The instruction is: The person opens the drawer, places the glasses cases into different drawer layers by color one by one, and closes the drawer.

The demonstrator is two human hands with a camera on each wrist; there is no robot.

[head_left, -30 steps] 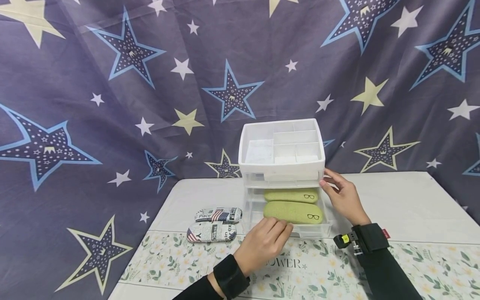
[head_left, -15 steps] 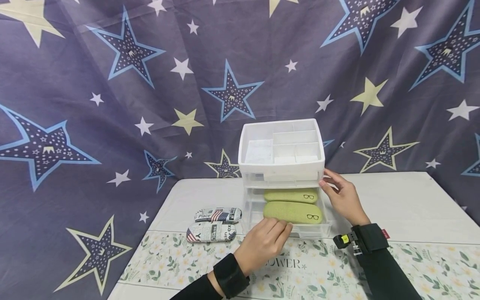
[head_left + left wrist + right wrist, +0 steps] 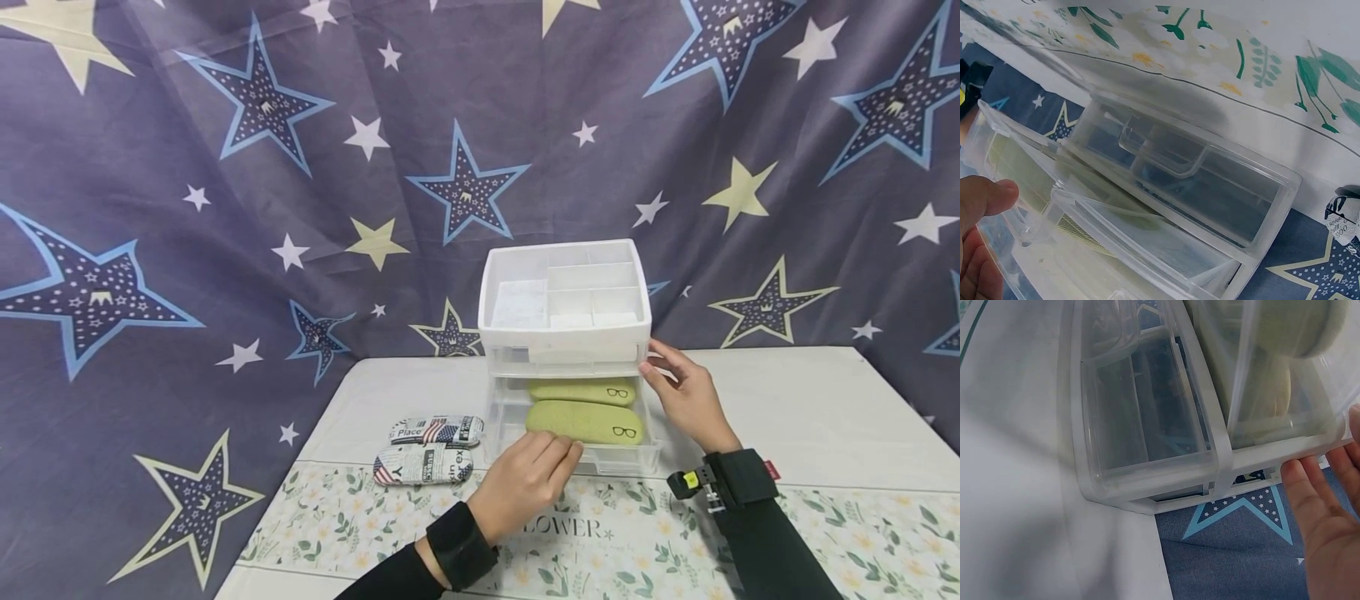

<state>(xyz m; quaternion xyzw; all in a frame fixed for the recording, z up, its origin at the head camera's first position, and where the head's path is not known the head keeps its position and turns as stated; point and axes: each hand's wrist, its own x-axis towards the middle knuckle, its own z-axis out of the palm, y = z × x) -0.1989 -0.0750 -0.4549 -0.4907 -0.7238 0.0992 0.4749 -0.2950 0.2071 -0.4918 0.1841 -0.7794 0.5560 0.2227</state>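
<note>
A white plastic drawer unit (image 3: 566,342) with clear drawers stands near the middle of the table. Its lower drawer (image 3: 513,417) is pulled partway out, with a green glasses case (image 3: 585,422) in front of another green glasses case (image 3: 573,390) inside. My left hand (image 3: 521,483) is at the drawer's front, thumb and curled fingers pinching its handle, as the left wrist view shows. My right hand (image 3: 693,404) rests against the unit's right side, its fingers (image 3: 1302,487) fairly straight along the frame.
Two newsprint-patterned glasses cases (image 3: 423,463) lie left of the unit. The unit's top tray (image 3: 517,304) has several compartments. A flower-printed cloth (image 3: 862,533) covers the table's front part, and a star-patterned curtain (image 3: 450,67) hangs behind.
My left hand has moved slightly away from me, and the lower drawer with the green cases has slid a little inward. My right hand stays at the unit's side.
</note>
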